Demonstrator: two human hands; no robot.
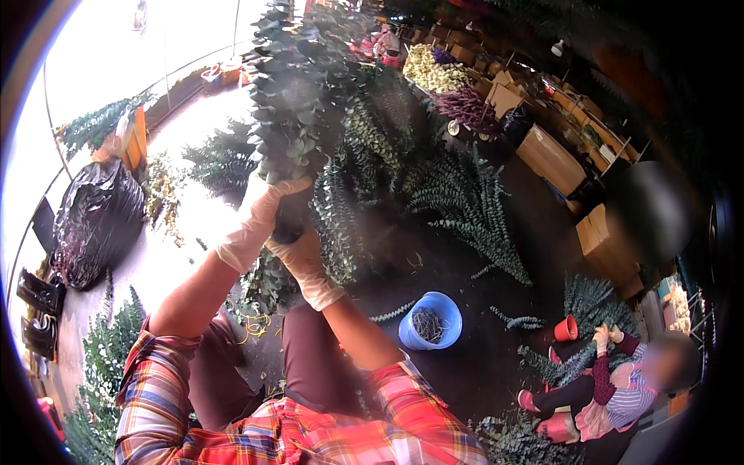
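Both my hands wear pale, thin gloves. My left hand (267,200) is closed around a tall bunch of eucalyptus branches (287,93), which stands upright in front of me with its leaves fanning upward. Just below, my right hand (302,262) is closed at the dark lower end of the bunch (290,221); its fingers wrap round the stems and are partly hidden. More eucalyptus sprays (341,225) hang or lie right beside my hands. Near my right knee, a blue bucket (407,329) holds a tangle of thin, dark, wire-like pieces.
Eucalyptus piles (473,201) spread over the dark floor ahead. A black plastic bag (101,221) sits at left. Cardboard boxes (550,159) and pale and purple bunches (465,108) line the far right. A co-worker (620,387) sits at lower right near a red pot (566,328).
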